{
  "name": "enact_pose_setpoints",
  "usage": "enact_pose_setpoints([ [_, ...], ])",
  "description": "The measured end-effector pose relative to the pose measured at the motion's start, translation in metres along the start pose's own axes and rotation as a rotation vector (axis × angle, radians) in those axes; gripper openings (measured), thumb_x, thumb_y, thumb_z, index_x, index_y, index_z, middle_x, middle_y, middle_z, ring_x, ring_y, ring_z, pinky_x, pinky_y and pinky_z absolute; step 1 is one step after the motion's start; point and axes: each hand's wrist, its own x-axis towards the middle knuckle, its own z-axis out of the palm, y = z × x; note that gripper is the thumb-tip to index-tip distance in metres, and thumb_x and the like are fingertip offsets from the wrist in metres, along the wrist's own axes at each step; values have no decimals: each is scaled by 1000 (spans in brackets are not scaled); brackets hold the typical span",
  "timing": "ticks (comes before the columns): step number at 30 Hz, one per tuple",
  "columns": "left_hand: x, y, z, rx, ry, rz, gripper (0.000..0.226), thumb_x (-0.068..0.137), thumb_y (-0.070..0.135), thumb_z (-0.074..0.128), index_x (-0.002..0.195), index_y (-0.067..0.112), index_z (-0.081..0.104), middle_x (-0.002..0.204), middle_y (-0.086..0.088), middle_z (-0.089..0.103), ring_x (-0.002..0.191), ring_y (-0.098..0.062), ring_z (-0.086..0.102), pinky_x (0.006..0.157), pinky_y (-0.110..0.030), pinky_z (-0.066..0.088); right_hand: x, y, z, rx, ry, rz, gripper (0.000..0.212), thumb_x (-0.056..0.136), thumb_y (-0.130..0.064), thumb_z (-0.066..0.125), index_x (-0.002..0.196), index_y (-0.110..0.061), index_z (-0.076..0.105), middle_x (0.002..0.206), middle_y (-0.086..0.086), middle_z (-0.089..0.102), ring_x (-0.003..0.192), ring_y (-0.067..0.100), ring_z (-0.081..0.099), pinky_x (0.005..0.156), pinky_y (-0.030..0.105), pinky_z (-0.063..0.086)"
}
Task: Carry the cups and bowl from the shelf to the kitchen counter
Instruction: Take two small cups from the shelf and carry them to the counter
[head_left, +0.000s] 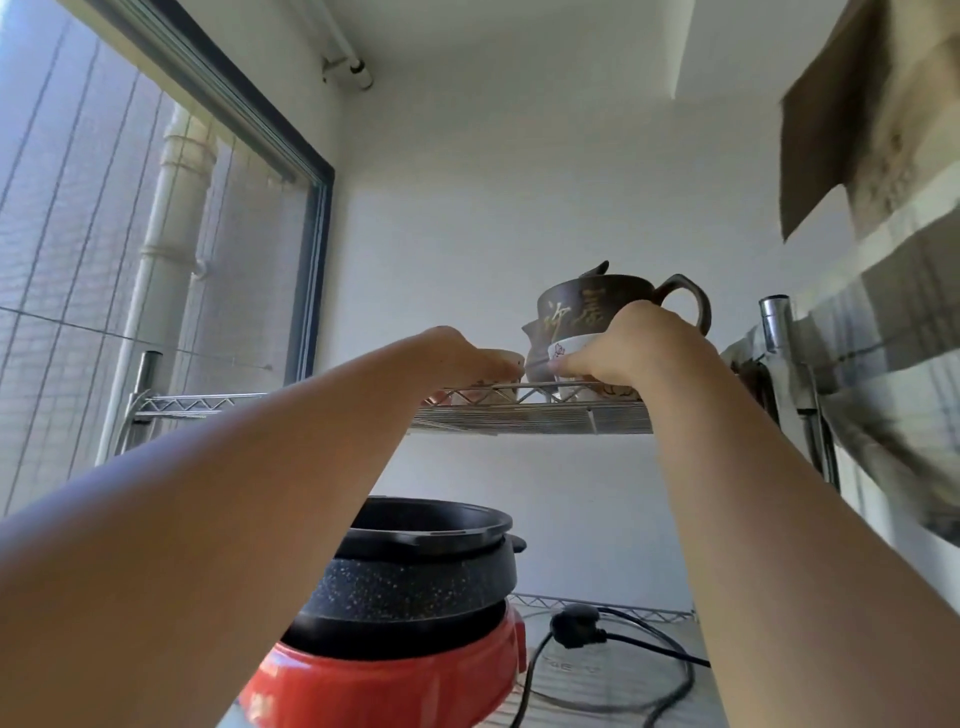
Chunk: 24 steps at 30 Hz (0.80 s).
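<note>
Gold Chinese characters are seen on the side of the dark brown teapot; they are too blurred to be read with certainty. No other legible text is found.

A bright white corner with a window and a wire rack

White walls and a white ceiling meet in a corner lit by daylight from a large window on the left, which has a dark frame and thin vertical bars outside; a pale drainpipe runs down beyond the glass. A white pipe is fixed where wall meets ceiling. A chrome wire rack stands against the wall, its upright posts showing at both ends and a lower wire tier beneath. At the upper right hangs brown cardboard, with a checked cloth draped below it, blurred.
</note>
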Motion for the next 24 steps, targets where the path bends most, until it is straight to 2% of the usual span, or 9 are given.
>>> enact_pose_setpoints([
  [3, -2, 3, 5, -26, 6, -29, 44, 84, 51, 60, 59, 16, 50, 82, -9, 61, 77, -27, 60, 64, -26, 46, 0, 1, 2, 20, 38, 15, 64, 58, -72, 70, 62, -16, 38, 66, 2, 46, 67, 26, 47, 49, 29, 30],
  [6, -1, 2, 10, -86, 83, -98, 30, 69, 45, 67, 65, 17, 58, 72, -2, 57, 65, -24, 55, 63, -25, 44, 2, 5, 7, 125, 179, -1, 59, 54, -61, 78, 62, -15, 42, 62, -2, 46, 52, 18, 41, 45, 25, 25],
  [9, 7, -5, 7, -285, 179, -60, 12, 77, 31, 65, 76, 20, 59, 78, 10, 63, 68, -17, 54, 65, -20, 45, 5, 6, 9, 259, 250, -11, 63, 52, -57, 80, 82, -13, 46, 64, -6, 46, 52, 11, 40, 46, 24, 28],
  [11, 1, -9, -3, -509, 194, -75, 19, 76, 31, 70, 66, 18, 60, 52, 20, 60, 64, -15, 48, 60, -19, 43, 5, 5, 7, 403, 250, -59, 65, 53, -58, 81, 88, -14, 48, 69, -5, 52, 58, 14, 51, 54, 27, 40],
  [13, -3, -15, -15, -660, 281, -60, 24, 64, 40, 79, 79, 23, 73, 71, 14, 71, 77, -15, 59, 72, -25, 56, 3, -1, 6, 630, 239, -138, 64, 53, -54, 85, 91, -11, 57, 80, 0, 65, 69, 17, 62, 58, 27, 47],
  [15, -13, -15, -27, -742, 272, 2, 51, 60, 44, 84, 104, 22, 74, 96, -3, 74, 92, -18, 67, 83, -38, 61, -8, -11, 5, 899, 163, -190, 73, 54, -46, 88, 107, -6, 60, 95, 8, 69, 74, 18, 66, 53, 24, 50],
  [20, -61, -38, -61, -830, 283, 136, 49, 65, 37, 88, 104, 16, 67, 92, -2, 75, 88, -13, 71, 75, -29, 62, -43, -31, 11, 1268, -33, -339, 56, 67, -25, 85, 111, 2, 64, 79, 4, 65, 50, 3, 60, 42, 14, 43],
  [22, -87, -58, -70, -803, 290, 155, 33, 69, 33, 87, 90, 21, 66, 72, 7, 76, 70, -3, 72, 60, -17, 59, -63, -35, 19, 1331, -125, -403, 44, 71, -23, 83, 106, -1, 69, 85, 6, 73, 66, 12, 70, 57, 23, 54],
  [24, -120, -81, -77, -804, 242, 127, 54, 62, 36, 88, 105, 15, 62, 88, 1, 76, 82, -9, 72, 72, -23, 60, -90, -38, 29, 1354, -193, -450, 39, 70, -24, 83, 102, -7, 71, 97, 10, 76, 92, 27, 72, 85, 42, 57],
])
